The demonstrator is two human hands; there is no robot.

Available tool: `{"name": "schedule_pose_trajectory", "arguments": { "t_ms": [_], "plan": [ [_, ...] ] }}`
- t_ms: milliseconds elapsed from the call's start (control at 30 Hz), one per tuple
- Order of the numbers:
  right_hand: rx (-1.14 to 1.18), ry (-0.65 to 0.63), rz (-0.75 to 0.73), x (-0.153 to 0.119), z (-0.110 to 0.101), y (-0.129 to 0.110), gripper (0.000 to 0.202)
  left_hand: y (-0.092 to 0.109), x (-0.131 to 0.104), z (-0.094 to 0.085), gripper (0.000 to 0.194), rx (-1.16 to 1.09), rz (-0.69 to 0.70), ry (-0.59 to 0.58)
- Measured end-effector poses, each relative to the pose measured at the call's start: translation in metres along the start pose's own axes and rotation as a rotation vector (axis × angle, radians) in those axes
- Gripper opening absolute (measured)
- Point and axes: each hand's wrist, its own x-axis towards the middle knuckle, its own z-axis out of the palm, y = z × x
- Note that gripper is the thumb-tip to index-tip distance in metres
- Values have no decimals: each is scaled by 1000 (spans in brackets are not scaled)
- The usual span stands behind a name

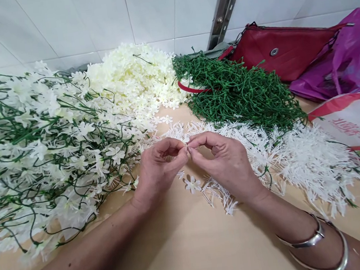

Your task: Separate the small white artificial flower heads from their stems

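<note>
My left hand (161, 165) and my right hand (224, 158) meet fingertip to fingertip over the table, both pinched around a tiny whitish piece mostly hidden by the fingers. Below them a single white flower (192, 184) lies flat beside a few loose white stamen pieces (222, 195). Just beyond and to the right of my hands spreads a pile of thin white stamens (314, 158). Green plastic stems (240, 88) are heaped behind it. Cream blossoms (132, 70) form a mound at the back centre.
Assembled white flowers on green stems (45, 138) cover the left side. At the back right are a red bag (281, 48), a purple plastic bag (350, 57) and a red-and-white package (356, 124). A tiled wall (151, 11) stands behind the wooden table (187, 248).
</note>
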Motion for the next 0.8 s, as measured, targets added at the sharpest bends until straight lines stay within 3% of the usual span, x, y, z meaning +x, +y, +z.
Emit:
{"name": "schedule_pose_trajectory", "arguments": {
  "t_ms": [400,800],
  "plan": [
    [182,-28,174,5,-1,5,3,-1,1,1,5,-14,19,-27],
    [161,-30,168,5,-2,5,6,2,3,-2,8,55,51,-47]
  ]
}}
